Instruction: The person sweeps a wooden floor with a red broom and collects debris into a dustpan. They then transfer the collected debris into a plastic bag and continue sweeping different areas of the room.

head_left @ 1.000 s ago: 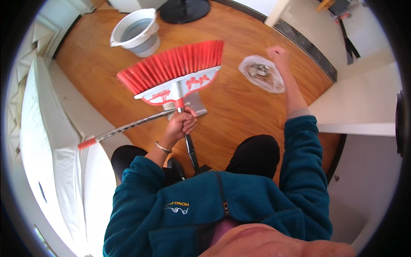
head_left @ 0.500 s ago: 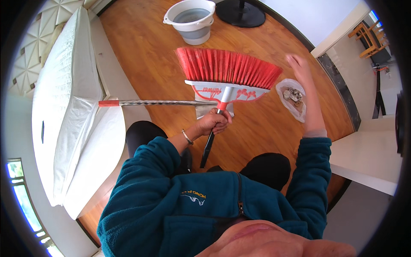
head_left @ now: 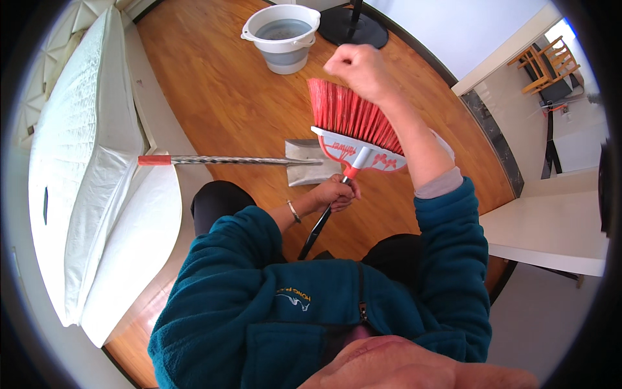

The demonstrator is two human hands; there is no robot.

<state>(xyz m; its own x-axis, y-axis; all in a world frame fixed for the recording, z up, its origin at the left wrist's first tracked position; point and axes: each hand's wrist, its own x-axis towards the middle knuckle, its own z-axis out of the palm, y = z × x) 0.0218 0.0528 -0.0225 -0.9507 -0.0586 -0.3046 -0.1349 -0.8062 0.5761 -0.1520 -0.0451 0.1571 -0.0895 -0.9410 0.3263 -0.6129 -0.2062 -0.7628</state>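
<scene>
My left hand [head_left: 335,194] grips the black handle of a broom [head_left: 353,110] just below its head. The red bristles point up and away from me, and the head is white and red. Above the bristle tips is my right hand [head_left: 356,68], its fingers curled in a pinch; whatever they may hold is too small to make out. My right forearm crosses in front of the bristles' right part. Beyond my left hand lies a dustpan [head_left: 299,174] with a flat grey pan and a long metal handle stretching left to a red end.
At the back stands a white and grey bucket [head_left: 285,55], beside a round black base [head_left: 337,29]. A white mattress [head_left: 78,168] lines the left side. My right forearm mostly hides a white plastic bag [head_left: 444,144]. A white furniture panel [head_left: 551,223] juts in at right.
My right hand has moved left and up from beside the plastic bag to above the bristles, its fingers now curled. The broom head has shifted right and turned, uncovering the dustpan.
</scene>
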